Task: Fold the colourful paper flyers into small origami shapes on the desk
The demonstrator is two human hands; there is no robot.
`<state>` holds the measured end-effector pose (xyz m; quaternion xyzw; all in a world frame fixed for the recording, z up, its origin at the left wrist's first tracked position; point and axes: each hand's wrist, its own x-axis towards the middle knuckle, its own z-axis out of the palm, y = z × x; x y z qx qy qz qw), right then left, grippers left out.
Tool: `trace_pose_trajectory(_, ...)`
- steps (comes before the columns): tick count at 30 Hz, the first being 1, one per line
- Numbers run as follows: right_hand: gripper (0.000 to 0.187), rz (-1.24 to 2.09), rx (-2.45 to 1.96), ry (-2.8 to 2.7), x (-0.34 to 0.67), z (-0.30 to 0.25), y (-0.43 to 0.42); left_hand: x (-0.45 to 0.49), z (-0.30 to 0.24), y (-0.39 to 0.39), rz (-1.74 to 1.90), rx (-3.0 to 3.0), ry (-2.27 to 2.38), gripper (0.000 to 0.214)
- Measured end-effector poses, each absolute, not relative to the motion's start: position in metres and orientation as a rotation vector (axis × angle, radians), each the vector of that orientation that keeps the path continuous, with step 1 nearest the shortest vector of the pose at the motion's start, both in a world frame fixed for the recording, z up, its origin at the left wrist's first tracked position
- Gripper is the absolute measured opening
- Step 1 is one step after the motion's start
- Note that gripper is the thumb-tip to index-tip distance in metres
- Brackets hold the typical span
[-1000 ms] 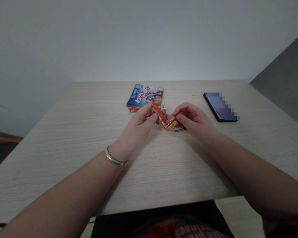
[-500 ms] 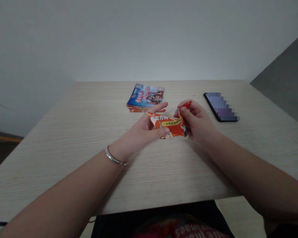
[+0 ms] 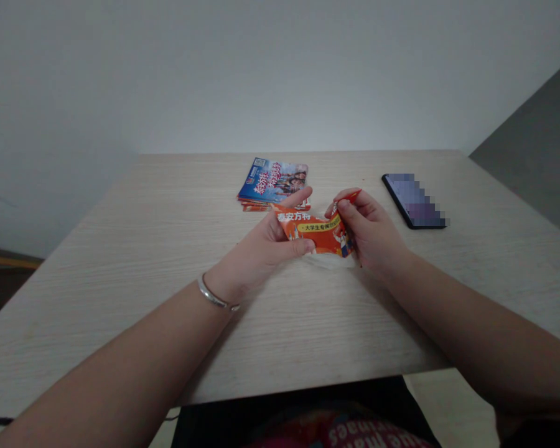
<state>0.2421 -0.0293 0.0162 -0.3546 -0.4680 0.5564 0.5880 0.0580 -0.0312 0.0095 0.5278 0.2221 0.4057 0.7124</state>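
An orange printed paper leaflet point(image 3: 318, 234) is held just above the wooden table point(image 3: 144, 249) between both hands. My left hand point(image 3: 266, 246) grips its left end, thumb under and index finger stretched along the top edge. My right hand point(image 3: 371, 233) pinches its folded right end with curled fingers. A silver bangle point(image 3: 213, 298) circles my left wrist.
A small stack of leaflets point(image 3: 273, 182) with a blue one on top lies just beyond my hands. A dark phone point(image 3: 414, 200) lies face up to the right. A grey wall rises behind the table's far edge.
The leaflet, first bent in a V between my hands, has been turned and spread so its printed orange face shows. Both hands lifted slightly.
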Motion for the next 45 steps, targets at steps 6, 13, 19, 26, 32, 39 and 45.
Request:
trace_pose_trajectory(6, 0.028, 1.355, -0.853, -1.051, 0.240, 0.019, -0.034, 0.056, 0.010, -0.033, 0.899, 1.102, 0.417, 0.076)
trace_pose_trajectory(13, 0.024, 1.323, -0.824, -1.055, 0.246, 0.019, -0.031, 0.057, 0.011, -0.026, 0.986, 1.062, 0.442, 0.037)
trace_pose_trajectory(19, 0.028, 1.284, -0.808, -1.238, 0.257, 0.019, -0.026, 0.054, 0.005, -0.017, 1.042, 1.446, 0.678, 0.024)
trace_pose_trajectory(26, 0.027, 1.276, -0.832, -1.361, 0.257, 0.017, -0.023, 0.055, 0.014, -0.022, 1.048, 1.797, 0.873, 0.025)
trace_pose_trajectory(32, 0.018, 1.189, -0.832, -1.579, 0.256, 0.022, -0.026, 0.056, 0.016, -0.025, 1.061, 1.852, 0.900, 0.028)
trace_pose_trajectory(39, 0.009, 1.118, -0.899, -1.592, 0.250, 0.012, -0.029, 0.056, 0.014, -0.030, 0.970, 1.929, 0.837, 0.027)
trace_pose_trajectory(45, 0.011, 1.104, -0.920, -1.498, 0.253, 0.011, -0.028, 0.056, 0.014, -0.032, 0.953, 1.949, 0.858, 0.033)
